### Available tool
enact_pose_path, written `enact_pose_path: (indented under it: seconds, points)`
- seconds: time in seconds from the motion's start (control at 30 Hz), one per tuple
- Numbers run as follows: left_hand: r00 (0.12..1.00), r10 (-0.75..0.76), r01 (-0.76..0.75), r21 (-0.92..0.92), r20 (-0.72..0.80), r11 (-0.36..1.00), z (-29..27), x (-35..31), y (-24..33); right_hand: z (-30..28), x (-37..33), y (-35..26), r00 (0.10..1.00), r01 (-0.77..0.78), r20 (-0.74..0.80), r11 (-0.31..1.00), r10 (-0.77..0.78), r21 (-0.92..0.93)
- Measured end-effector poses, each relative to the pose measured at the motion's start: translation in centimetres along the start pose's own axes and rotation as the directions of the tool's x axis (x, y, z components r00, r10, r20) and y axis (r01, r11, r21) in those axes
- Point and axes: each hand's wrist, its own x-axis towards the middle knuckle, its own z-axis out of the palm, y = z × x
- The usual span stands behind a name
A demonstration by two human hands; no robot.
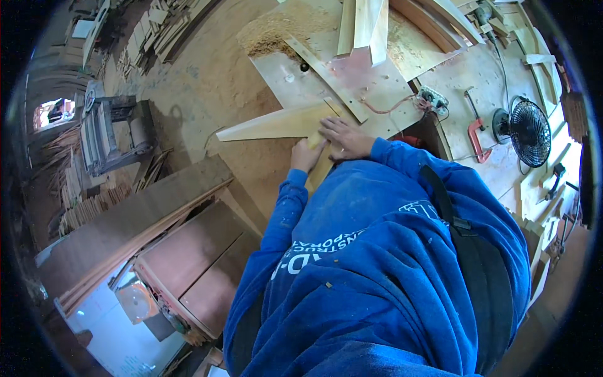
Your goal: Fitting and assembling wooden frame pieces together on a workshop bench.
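Observation:
A narrow yellowish wooden board (320, 173) runs up from my waist toward a white bench top (286, 89) with a dark hole in it. My left hand (306, 155) is closed round this board's left side. Just right of it, my right hand (346, 139) lies over the board, fingers curled toward its left edge. A wider, tapered pale board (267, 125) points out to the left beyond my hands; whether the two pieces are joined I cannot tell. Close ahead of my right hand, a straight wooden strip (326, 78) lies slanted across the bench top.
Sawdust (274, 39) is heaped on the bench's far left. Long wooden pieces (370, 28) lie at the far side. To the right are an electrical box (433, 99) with wires, a red clamp (478, 139) and a black fan (529, 132). A brown cabinet (188, 264) stands at the left.

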Motion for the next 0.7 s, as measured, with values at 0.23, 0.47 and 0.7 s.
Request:
enact_pose_path:
  seconds: [0.23,0.47,0.7]
  points:
    - [0.952,0.221,-0.205,0.094,-0.213,0.974,1.4,0.8,-0.1,1.3,-0.1,2.2,1.0,-0.007,-0.001,0.992,0.007,-0.124]
    - [0.95,0.205,-0.224,-0.053,-0.236,0.973,2.0,1.4,-1.4,1.5,-0.7,2.4,1.0,0.007,-0.007,0.985,-0.008,-0.175]
    - [0.95,0.042,-0.091,-0.144,-0.311,0.985,3.6,3.4,-2.1,0.8,-0.1,2.5,1.0,0.02,0.011,0.97,-0.018,-0.242]
